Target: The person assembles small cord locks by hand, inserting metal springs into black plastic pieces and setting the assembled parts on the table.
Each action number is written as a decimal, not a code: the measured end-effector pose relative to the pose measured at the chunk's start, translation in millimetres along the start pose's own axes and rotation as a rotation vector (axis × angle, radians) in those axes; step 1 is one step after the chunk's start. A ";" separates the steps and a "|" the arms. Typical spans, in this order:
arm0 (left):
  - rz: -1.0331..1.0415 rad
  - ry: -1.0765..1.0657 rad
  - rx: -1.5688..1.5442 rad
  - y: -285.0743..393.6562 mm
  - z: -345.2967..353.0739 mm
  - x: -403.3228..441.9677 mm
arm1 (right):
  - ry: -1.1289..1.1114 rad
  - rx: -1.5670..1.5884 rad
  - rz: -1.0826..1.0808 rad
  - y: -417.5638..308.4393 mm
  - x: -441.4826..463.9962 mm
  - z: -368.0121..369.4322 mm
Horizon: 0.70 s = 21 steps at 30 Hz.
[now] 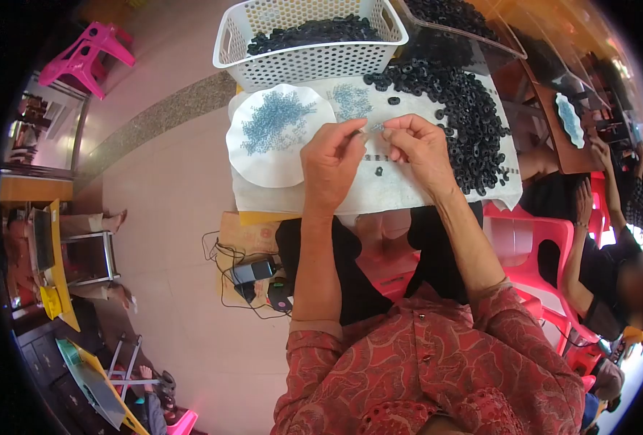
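Observation:
My left hand [330,163] is closed in a pinch above the white cloth; what its fingertips hold is too small to make out. Facing it, my right hand [421,154] pinches a small pale-blue piece [377,127] between thumb and forefinger. The fingertips of both hands are close together. Beside my left hand lies a white wavy-edged plate [252,172] with a heap of small pale-blue pieces [272,119]. More such pieces [352,100] are spread on the cloth behind my hands. To the right is a pile of black ring-like parts [473,134]; a single black part [379,172] lies below my hands.
A white perforated basket [314,65] of black parts stands at the back, beside a clear bin [466,40] of similar ones. Cables and a black device [255,272] lie on the floor at left. Red chairs [531,246] and other people are at right; a pink stool [89,58] stands far left.

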<state>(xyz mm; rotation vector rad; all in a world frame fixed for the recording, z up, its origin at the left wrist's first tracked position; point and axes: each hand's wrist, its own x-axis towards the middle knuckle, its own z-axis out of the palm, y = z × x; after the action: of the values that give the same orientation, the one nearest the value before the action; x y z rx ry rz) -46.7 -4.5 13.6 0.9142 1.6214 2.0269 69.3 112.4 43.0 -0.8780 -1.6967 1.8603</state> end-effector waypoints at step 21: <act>0.240 -0.044 0.307 -8.4 12.6 -0.5 | -0.054 0.066 0.046 -3.7 -6.7 0.3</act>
<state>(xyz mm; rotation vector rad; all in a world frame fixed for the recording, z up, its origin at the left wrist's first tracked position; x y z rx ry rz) -38.4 6.3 6.9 1.3085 1.9117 1.9189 73.4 107.9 47.6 -0.8548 -1.6501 1.9755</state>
